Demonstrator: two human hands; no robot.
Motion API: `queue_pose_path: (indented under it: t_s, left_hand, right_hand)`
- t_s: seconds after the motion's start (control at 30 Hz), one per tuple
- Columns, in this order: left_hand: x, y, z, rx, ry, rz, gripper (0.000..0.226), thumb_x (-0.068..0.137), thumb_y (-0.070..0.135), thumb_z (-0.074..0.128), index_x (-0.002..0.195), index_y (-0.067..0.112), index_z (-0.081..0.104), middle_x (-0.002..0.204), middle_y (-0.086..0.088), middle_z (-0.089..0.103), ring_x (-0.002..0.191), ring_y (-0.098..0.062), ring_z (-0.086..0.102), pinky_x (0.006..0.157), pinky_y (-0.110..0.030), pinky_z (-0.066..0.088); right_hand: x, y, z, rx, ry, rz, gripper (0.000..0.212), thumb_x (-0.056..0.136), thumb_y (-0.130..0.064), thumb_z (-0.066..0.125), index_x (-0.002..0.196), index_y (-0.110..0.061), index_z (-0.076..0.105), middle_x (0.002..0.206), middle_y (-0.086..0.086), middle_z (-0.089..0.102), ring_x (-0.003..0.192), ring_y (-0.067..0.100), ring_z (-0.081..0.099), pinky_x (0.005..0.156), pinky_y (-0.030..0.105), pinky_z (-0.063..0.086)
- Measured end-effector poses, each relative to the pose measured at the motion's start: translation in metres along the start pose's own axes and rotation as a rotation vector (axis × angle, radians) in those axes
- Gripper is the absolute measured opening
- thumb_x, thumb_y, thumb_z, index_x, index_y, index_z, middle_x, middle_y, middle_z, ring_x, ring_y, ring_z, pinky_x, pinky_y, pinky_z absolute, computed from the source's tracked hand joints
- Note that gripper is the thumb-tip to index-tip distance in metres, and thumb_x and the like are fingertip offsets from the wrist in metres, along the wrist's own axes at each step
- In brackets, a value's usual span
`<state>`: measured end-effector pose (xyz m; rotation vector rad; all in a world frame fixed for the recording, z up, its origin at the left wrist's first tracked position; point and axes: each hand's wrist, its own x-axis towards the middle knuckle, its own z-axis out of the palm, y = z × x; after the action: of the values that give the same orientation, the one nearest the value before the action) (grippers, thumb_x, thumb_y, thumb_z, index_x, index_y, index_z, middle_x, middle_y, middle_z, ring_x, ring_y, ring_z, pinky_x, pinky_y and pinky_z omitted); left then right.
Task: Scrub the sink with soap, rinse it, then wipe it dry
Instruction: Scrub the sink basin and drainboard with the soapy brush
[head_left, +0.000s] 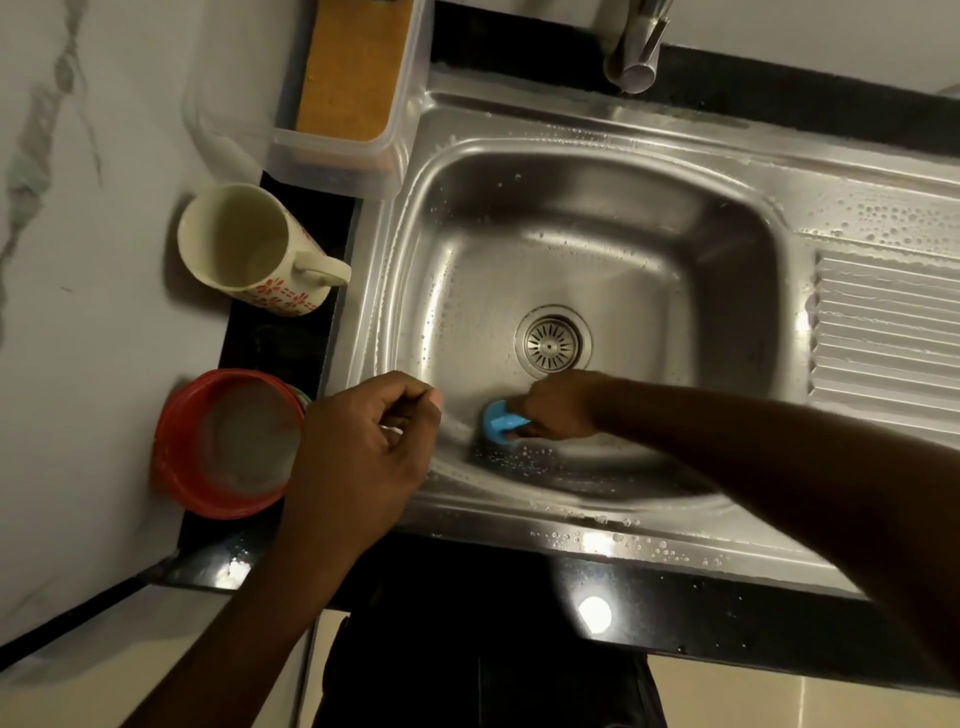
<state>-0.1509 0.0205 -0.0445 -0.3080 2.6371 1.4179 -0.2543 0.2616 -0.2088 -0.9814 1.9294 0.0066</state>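
Observation:
The stainless steel sink (597, 218) fills the middle of the view, its walls and rim beaded with water drops and suds. Down in the basin, near the front wall and just below the drain (552, 340), my right hand (558, 408) grips a blue scrubber (497, 420) and presses it against the steel. My left hand (363, 447) hovers over the sink's front-left rim with fingers loosely curled and nothing visibly held.
A red bowl (171, 457) of cloudy soapy liquid and a cream flowered mug (249, 249) stand on the counter left of the sink. A clear plastic box (337, 93) sits behind them. The faucet (636, 47) is at the back, a ribbed drainboard (883, 332) at right.

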Motion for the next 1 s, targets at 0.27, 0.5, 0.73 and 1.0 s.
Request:
queue_pose_path:
  t_s: [0.27, 0.5, 0.73, 1.0]
  left_hand:
    - [0.010, 0.008, 0.014, 0.012, -0.023, 0.036, 0.011, 0.098, 0.025, 0.071, 0.094, 0.019, 0.079, 0.082, 0.012, 0.075, 0.082, -0.003, 0.072, 0.068, -0.008, 0.051]
    - [0.016, 0.008, 0.014, -0.006, -0.062, 0.063, 0.009, 0.098, 0.024, 0.072, 0.093, 0.020, 0.078, 0.081, 0.014, 0.074, 0.083, -0.005, 0.071, 0.070, -0.010, 0.053]
    - [0.018, 0.007, 0.016, -0.022, -0.076, 0.055, 0.011, 0.098, 0.024, 0.072, 0.089, 0.022, 0.078, 0.078, 0.014, 0.074, 0.080, -0.005, 0.071, 0.067, -0.010, 0.052]
    - [0.018, 0.016, 0.020, 0.011, -0.144, 0.110, 0.012, 0.097, 0.024, 0.072, 0.087, 0.022, 0.078, 0.077, 0.015, 0.074, 0.080, -0.003, 0.071, 0.068, -0.010, 0.053]
  right_hand:
    - [0.029, -0.070, 0.007, 0.535, 0.195, 0.193, 0.042, 0.107, -0.049, 0.043, 0.135, -0.019, 0.053, 0.101, 0.001, 0.062, 0.084, 0.019, 0.057, 0.078, 0.034, 0.043]
    - [-0.058, 0.035, 0.005, 0.121, -0.131, 0.265, 0.057, 0.105, -0.059, 0.042, 0.149, -0.024, 0.047, 0.137, 0.005, 0.063, 0.119, 0.025, 0.061, 0.103, 0.037, 0.045]
    - [-0.035, 0.009, 0.023, 0.530, 0.214, 0.422, 0.056, 0.104, -0.061, 0.041, 0.143, -0.022, 0.051, 0.123, 0.003, 0.064, 0.100, 0.019, 0.058, 0.089, 0.033, 0.043]
    - [-0.064, 0.015, 0.024, 0.374, -0.123, 0.367, 0.043, 0.106, -0.048, 0.051, 0.138, -0.020, 0.058, 0.135, 0.007, 0.065, 0.118, 0.025, 0.061, 0.105, 0.040, 0.043]
